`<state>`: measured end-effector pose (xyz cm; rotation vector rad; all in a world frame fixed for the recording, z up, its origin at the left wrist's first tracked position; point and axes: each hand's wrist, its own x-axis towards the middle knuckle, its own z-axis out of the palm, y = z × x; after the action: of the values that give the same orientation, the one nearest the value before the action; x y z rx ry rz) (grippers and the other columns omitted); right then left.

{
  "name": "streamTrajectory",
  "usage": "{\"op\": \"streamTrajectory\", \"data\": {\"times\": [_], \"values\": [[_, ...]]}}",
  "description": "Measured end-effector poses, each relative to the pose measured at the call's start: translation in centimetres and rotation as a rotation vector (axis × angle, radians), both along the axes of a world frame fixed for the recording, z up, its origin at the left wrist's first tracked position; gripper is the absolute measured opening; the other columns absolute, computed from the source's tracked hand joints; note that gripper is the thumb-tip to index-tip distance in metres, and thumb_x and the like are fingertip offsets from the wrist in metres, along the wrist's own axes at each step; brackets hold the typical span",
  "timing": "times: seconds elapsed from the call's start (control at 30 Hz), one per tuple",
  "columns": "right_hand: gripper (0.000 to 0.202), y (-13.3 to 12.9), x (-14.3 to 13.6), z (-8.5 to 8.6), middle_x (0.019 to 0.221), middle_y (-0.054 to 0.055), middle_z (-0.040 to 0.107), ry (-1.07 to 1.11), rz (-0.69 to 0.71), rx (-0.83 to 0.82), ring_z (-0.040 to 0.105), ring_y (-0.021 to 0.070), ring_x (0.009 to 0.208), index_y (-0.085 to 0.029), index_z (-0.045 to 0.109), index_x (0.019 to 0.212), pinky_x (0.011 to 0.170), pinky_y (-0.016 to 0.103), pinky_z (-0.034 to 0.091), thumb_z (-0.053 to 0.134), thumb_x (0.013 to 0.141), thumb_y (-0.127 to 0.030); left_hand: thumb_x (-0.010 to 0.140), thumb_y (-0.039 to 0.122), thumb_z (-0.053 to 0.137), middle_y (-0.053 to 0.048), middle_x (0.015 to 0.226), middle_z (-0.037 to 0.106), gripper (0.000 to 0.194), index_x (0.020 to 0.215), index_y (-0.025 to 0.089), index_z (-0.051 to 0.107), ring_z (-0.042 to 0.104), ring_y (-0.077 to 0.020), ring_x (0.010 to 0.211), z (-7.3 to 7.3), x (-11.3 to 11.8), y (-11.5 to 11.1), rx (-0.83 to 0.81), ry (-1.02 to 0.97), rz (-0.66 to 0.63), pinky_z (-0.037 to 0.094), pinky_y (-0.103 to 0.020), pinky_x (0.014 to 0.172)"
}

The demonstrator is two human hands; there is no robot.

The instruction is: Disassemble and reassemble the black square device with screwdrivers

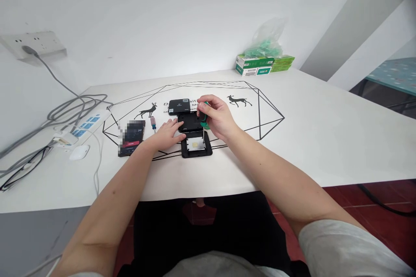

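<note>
My right hand (pixel 218 116) grips an upright screwdriver (pixel 203 118) with a green and black handle. The shaft points down at the right side of a silver plate (pixel 192 143), which sits inside an open black casing (pixel 196 154). Whether the tip meets a screw is too small to tell. My left hand (pixel 167 135) lies with its fingers stretched out, the thumb by the casing's upper left edge. Its fingertips reach a black cover piece (pixel 188 124) just beyond the casing. Behind that lies a black device or shell (pixel 179 106) with small labels.
Left of my hand lie a second screwdriver (pixel 153 124) with a reddish handle and a phone (pixel 132 135). A power strip (pixel 87 126), grey cables (pixel 69 110), a white earbud case (pixel 79 152) and glasses (pixel 24 169) occupy the left side. Green boxes (pixel 255 61) stand by the wall.
</note>
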<state>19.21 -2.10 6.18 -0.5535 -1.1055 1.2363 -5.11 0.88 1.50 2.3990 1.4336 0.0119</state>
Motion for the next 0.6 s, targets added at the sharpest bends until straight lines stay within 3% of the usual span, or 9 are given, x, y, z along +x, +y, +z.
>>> {"op": "streamTrajectory", "data": {"times": [0.17, 0.33, 0.4, 0.5, 0.6], "values": [[0.048, -0.33, -0.16, 0.01, 0.092, 0.0, 0.076, 0.042, 0.064, -0.041, 0.068, 0.017, 0.086, -0.028, 0.076, 0.102, 0.078, 0.032, 0.058, 0.097, 0.074, -0.061, 0.107, 0.076, 0.036, -0.012, 0.19, 0.012, 0.092, 0.18, 0.021, 0.032, 0.007, -0.0384, 0.177, 0.11, 0.07, -0.14, -0.006, 0.011, 0.002, 0.013, -0.059, 0.142], [0.044, -0.25, -0.07, 0.06, 0.086, 0.0, 0.07, 0.033, 0.027, -0.044, 0.063, 0.0164, 0.077, -0.027, 0.068, 0.09, 0.072, 0.032, 0.055, 0.081, 0.087, -0.069, 0.107, 0.077, 0.037, -0.01, 0.19, 0.014, 0.091, 0.18, 0.023, 0.032, 0.007, -0.0388, 0.176, 0.17, 0.04, -0.14, -0.005, 0.004, 0.011, 0.014, -0.06, 0.142], [0.048, -0.14, 0.05, 0.16, 0.085, -0.001, 0.066, 0.001, -0.014, -0.005, 0.06, 0.0153, 0.075, -0.027, 0.066, 0.085, 0.071, 0.031, 0.053, 0.087, 0.081, -0.07, 0.107, 0.076, 0.037, -0.011, 0.19, 0.014, 0.091, 0.18, 0.023, 0.032, 0.007, -0.0387, 0.176, 0.08, 0.0, -0.06, -0.005, 0.005, 0.009, 0.014, -0.06, 0.142], [0.053, -0.05, 0.19, 0.33, 0.083, -0.004, 0.064, -0.064, -0.059, 0.048, 0.056, 0.0142, 0.076, -0.026, 0.066, 0.081, 0.074, 0.031, 0.051, 0.103, 0.064, -0.06, 0.107, 0.076, 0.037, -0.01, 0.19, 0.014, 0.091, 0.18, 0.024, 0.032, 0.008, -0.0387, 0.176, -0.04, -0.01, 0.0, -0.005, -0.002, 0.002, 0.013, -0.06, 0.142], [0.05, -0.1, 0.19, 0.41, 0.086, -0.002, 0.067, -0.073, -0.061, 0.044, 0.058, 0.016, 0.081, -0.026, 0.072, 0.082, 0.078, 0.033, 0.053, 0.104, 0.062, -0.06, 0.106, 0.077, 0.037, -0.009, 0.19, 0.014, 0.091, 0.18, 0.024, 0.032, 0.008, -0.0394, 0.176, -0.03, 0.04, -0.03, -0.005, -0.008, 0.003, 0.014, -0.06, 0.142]]}}
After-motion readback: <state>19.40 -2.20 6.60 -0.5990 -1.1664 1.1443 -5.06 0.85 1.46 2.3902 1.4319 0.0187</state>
